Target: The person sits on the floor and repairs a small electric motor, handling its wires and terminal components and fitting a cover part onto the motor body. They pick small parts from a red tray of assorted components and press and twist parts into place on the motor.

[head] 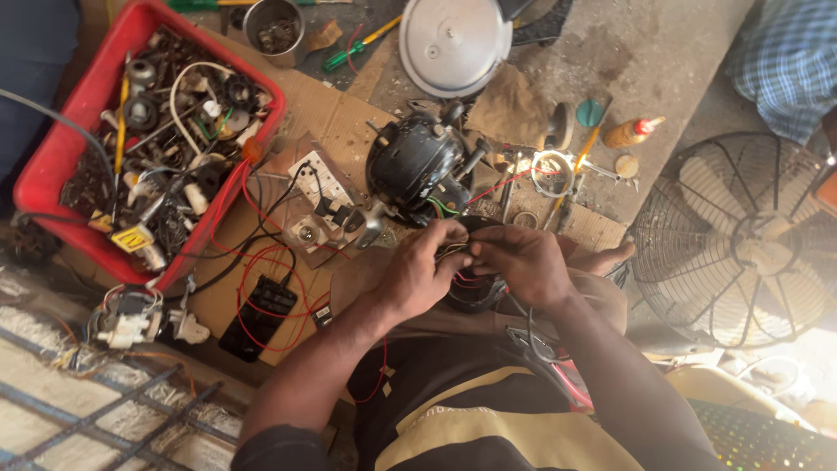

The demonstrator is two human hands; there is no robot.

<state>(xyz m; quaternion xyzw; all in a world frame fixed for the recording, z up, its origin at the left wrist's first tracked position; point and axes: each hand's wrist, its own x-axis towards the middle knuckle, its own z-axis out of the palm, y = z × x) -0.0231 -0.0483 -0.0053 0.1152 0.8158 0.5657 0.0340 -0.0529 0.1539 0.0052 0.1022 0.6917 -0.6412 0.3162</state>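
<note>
We pinch thin wires between left hand and right hand beside a black fan motor; joining them seems underway, demanding steady fingertips.

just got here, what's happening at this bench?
A person works with both bare hands close together: the left hand and right hand pinch thin coloured wires over a round black part in their lap. Just beyond sits a black electric motor body on brown cardboard. A red plastic bin of mixed spare parts stands left, a wire-caged fan right.
</note>
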